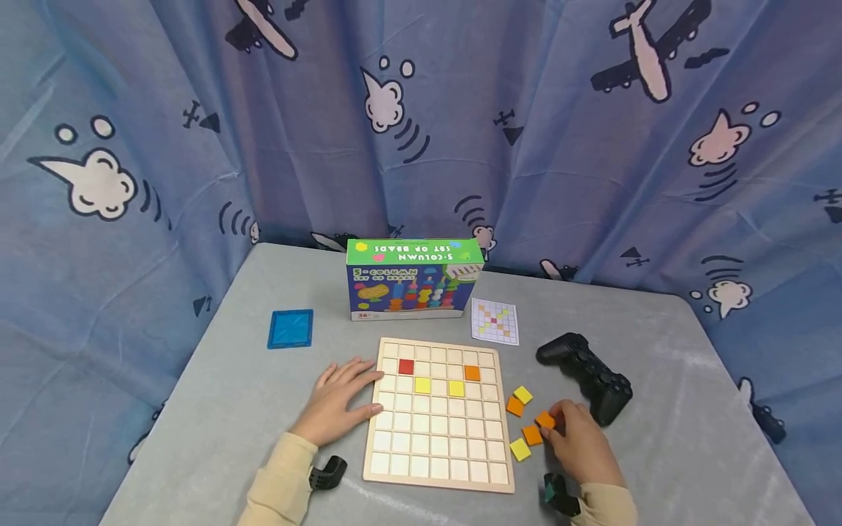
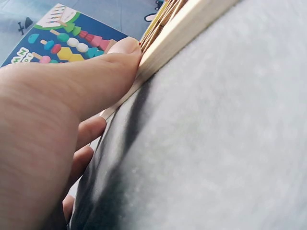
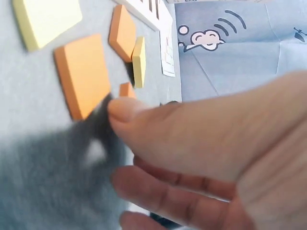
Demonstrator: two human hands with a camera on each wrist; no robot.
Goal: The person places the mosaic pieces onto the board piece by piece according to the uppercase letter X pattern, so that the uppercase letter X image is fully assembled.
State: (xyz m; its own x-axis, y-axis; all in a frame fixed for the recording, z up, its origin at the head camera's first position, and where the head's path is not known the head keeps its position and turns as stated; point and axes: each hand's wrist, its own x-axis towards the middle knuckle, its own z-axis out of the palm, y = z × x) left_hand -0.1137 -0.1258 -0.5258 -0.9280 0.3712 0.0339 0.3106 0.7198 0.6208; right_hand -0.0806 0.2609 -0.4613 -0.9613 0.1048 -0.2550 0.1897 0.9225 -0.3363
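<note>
Beige sleeves [image 1: 279, 475] enter at the near side of the worktop [image 1: 217, 409], with a wooden grid board [image 1: 437, 486] between the two hands. The step in hand looks to be picking up one orange tile [image 1: 544, 419] from the loose group just right of the board. The right hand [image 1: 582, 446] seems to pinch that tile at its edge between thumb and forefinger, though the forefinger's contact is hidden and whether the tile is off the worktop cannot be told. Two yellow and two other orange tiles lie near it. The left hand [image 1: 335, 405] is spread, its thumb and a fingertip touching the board's left edge. Four coloured tiles sit in the board's upper rows. The next move probably calls for a firm pinch and a lift clear of the neighbouring orange tile [image 1: 532, 435].
</note>
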